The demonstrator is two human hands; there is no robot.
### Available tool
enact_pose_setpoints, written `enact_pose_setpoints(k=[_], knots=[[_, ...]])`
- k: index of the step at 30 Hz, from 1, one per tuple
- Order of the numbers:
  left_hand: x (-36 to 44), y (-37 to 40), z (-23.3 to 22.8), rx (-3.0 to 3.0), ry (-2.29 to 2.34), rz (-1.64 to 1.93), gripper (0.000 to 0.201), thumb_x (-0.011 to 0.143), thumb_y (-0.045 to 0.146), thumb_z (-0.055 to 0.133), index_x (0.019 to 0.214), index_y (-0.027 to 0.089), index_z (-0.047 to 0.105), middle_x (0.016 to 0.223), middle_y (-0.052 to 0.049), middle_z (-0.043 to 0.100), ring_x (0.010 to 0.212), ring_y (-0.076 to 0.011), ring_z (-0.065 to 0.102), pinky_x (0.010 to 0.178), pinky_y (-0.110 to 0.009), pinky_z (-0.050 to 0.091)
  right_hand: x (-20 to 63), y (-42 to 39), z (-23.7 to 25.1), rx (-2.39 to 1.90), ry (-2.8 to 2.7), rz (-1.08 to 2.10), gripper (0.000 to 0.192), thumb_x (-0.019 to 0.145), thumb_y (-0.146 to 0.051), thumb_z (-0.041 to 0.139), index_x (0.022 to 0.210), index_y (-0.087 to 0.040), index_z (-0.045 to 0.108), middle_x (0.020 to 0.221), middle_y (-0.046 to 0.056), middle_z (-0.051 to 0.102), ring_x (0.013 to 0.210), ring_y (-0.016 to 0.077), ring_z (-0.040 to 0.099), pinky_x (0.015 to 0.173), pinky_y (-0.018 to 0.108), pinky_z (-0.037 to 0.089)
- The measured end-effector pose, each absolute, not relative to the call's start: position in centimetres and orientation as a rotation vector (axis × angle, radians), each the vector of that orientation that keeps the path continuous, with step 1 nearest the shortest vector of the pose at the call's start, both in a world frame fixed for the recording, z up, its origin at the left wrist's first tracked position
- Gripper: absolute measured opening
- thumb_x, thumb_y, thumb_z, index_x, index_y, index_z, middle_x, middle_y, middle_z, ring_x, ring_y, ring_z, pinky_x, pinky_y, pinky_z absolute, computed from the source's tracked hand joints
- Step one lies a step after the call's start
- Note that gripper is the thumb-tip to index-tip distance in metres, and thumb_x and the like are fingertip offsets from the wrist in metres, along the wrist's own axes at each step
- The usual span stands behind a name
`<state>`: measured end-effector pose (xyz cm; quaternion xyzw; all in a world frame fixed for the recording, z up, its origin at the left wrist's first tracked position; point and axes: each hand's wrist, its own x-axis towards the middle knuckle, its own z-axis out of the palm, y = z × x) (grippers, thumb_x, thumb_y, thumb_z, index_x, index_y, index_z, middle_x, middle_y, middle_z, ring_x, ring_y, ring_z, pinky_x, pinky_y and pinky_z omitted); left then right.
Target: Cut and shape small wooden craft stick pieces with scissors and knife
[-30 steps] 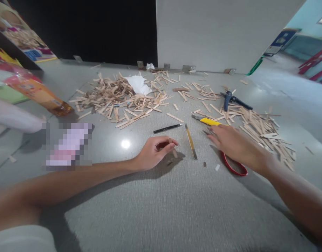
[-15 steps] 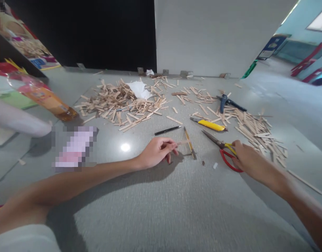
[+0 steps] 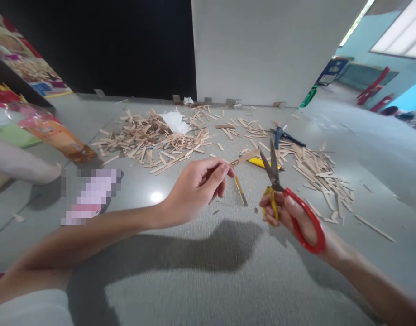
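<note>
Leftmost, a plastic-wrapped bottle [image 3: 54,136] lay on the grey desk [image 3: 208,271], and beyond it a broad heap of wooden sticks [image 3: 150,138] spread toward the back wall, a scrap of white paper [image 3: 175,121] resting on top. Nearer the middle, the left hand [image 3: 194,190] was raised above the desk, its thumb and fingers pressed together on one end of a single wooden stick [image 3: 244,158] — the stick jutted out to the right and slightly upward. Below it a narrow ruler [image 3: 240,191] lay flat on the desk. Just right of the stick's free end stood the scissors [image 3: 282,190], blades pointing up and nearly closed, held clear of the desk by the right hand [image 3: 292,219], whose fingers were curled through the red and yellow handles. Behind the blades a yellow utility knife [image 3: 260,162] showed partly, and farther back blue pliers [image 3: 284,136] lay beside a second scatter of sticks [image 3: 316,172] — this one at the right.
</note>
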<state>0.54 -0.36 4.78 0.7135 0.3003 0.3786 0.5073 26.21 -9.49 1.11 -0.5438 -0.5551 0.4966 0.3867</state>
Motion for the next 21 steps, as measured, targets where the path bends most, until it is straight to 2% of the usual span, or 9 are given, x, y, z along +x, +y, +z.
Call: enact_pose_setpoints(k=[3, 6, 9, 15, 21], knots=[[1.0, -0.5, 5.1, 1.701, 0.739, 1.044, 0.026, 0.113, 0.029, 0.048, 0.095, 0.018, 0.064, 0.057, 0.006, 0.055, 0.043, -0.0081, 0.043, 0.041, -0.018, 0.034, 24.1, -10.2, 0.7, -1.28, -1.44, 1.289, 0.069, 0.096, -0.09, 0.05, 0.104, -0.023, 0.069, 0.087, 0.003, 0.061, 0.079, 0.0224, 0.057, 0.078, 0.038, 0.053], [1.1, -0.7, 4.7, 1.729, 0.739, 0.993, 0.027, 0.113, 0.031, 0.047, 0.095, 0.019, 0.063, 0.054, 0.008, 0.05, 0.043, -0.008, 0.039, 0.042, -0.018, 0.031, 23.0, -11.1, 0.4, -1.284, -1.531, 1.286, 0.071, 0.09, -0.093, 0.056, 0.095, -0.023, 0.067, 0.083, 0.003, 0.057, 0.075, 0.0211, 0.052, 0.068, 0.034, 0.048], [1.2, -1.3, 3.9, 1.756, 0.715, 0.754, 0.032, 0.112, 0.037, 0.047, 0.092, 0.019, 0.063, 0.054, 0.008, 0.05, 0.044, -0.0084, 0.04, 0.044, -0.019, 0.031, 22.5, -12.2, -0.1, -1.282, -1.508, 1.284, 0.072, 0.089, -0.092, 0.057, 0.104, -0.023, 0.068, 0.087, 0.003, 0.059, 0.073, 0.0202, 0.051, 0.063, 0.032, 0.047], [1.7, -1.7, 2.9, 1.918, 0.647, 0.532, 0.035, 0.111, 0.036, 0.045, 0.082, 0.02, 0.057, 0.057, 0.007, 0.05, 0.048, -0.0089, 0.042, 0.05, -0.021, 0.03, 22.6, -13.3, -1.5, -1.3, -1.572, 1.227, 0.064, 0.097, -0.084, 0.055, 0.113, -0.023, 0.069, 0.093, 0.005, 0.063, 0.079, 0.0222, 0.055, 0.07, 0.034, 0.052], [2.0, -1.6, 2.8, 1.939, 0.624, 0.497, 0.032, 0.111, 0.03, 0.046, 0.084, 0.019, 0.06, 0.059, 0.008, 0.05, 0.05, -0.0084, 0.043, 0.053, -0.022, 0.033, 22.8, -13.3, -1.5, -1.306, -1.619, 1.225, 0.061, 0.101, -0.08, 0.051, 0.113, -0.023, 0.068, 0.095, 0.007, 0.064, 0.08, 0.0234, 0.058, 0.071, 0.036, 0.055]])
